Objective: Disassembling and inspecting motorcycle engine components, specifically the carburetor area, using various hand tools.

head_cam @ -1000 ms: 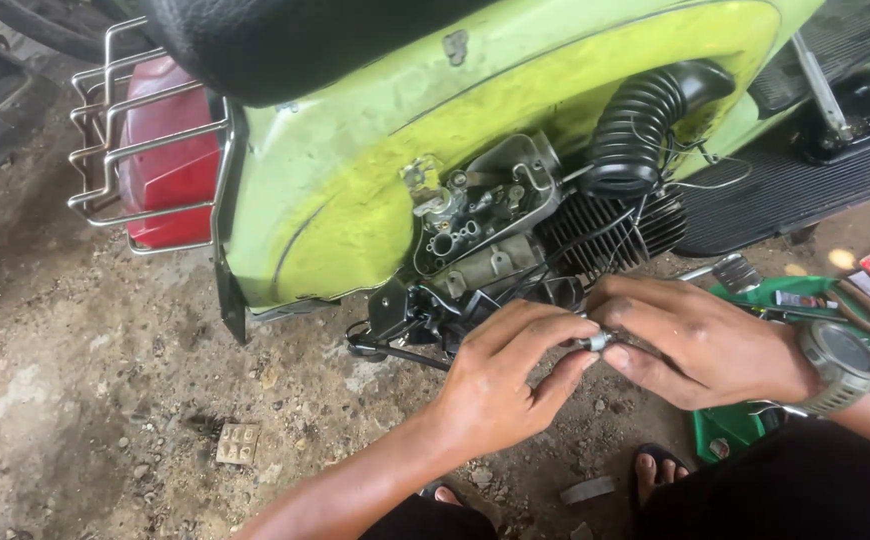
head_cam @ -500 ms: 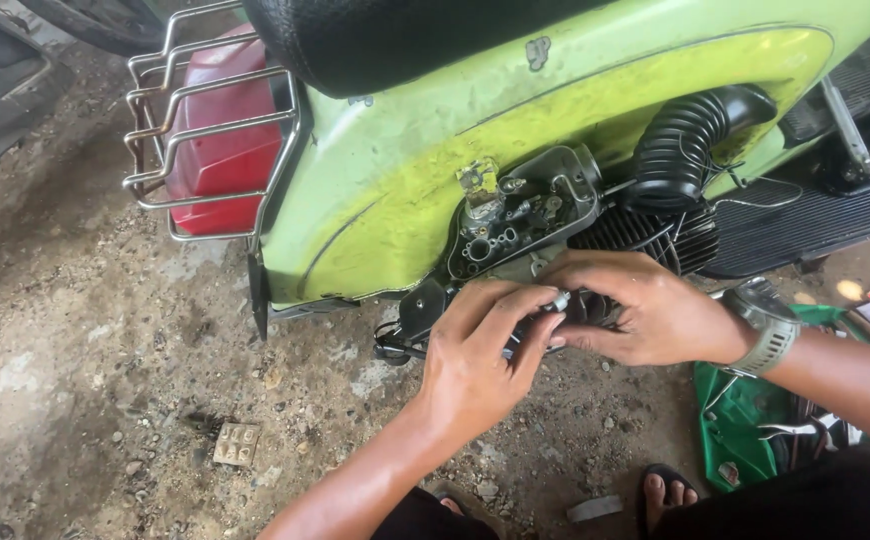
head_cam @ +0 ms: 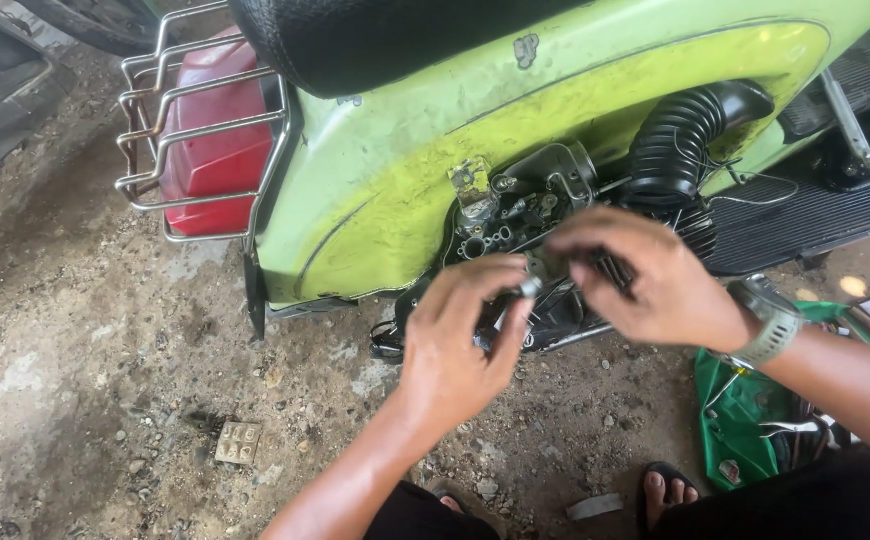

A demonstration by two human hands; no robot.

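- The grip of the left hand (head_cam: 460, 345) is closed: thumb and fingertips pinch a small metal part (head_cam: 529, 288), which sits just in front of the scooter's open engine bay.
- The right hand (head_cam: 655, 285) has its fingers curled and closed at the exposed engine parts (head_cam: 515, 215); what its grip holds is hidden behind the fingers, possibly a thin rod or cable.
- A wristwatch (head_cam: 770, 322) sits on the right wrist.
- The two hands are near each other, not touching.
- The lime-green scooter body (head_cam: 385, 170) stands above them, with a black ribbed hose (head_cam: 680, 140) to the right.
- A red tail light (head_cam: 215, 140) sits behind a chrome rack (head_cam: 155, 130).
- A green tool tray (head_cam: 745, 420) lies on the dirt floor (head_cam: 85, 400) beside a sandalled foot (head_cam: 667, 490).
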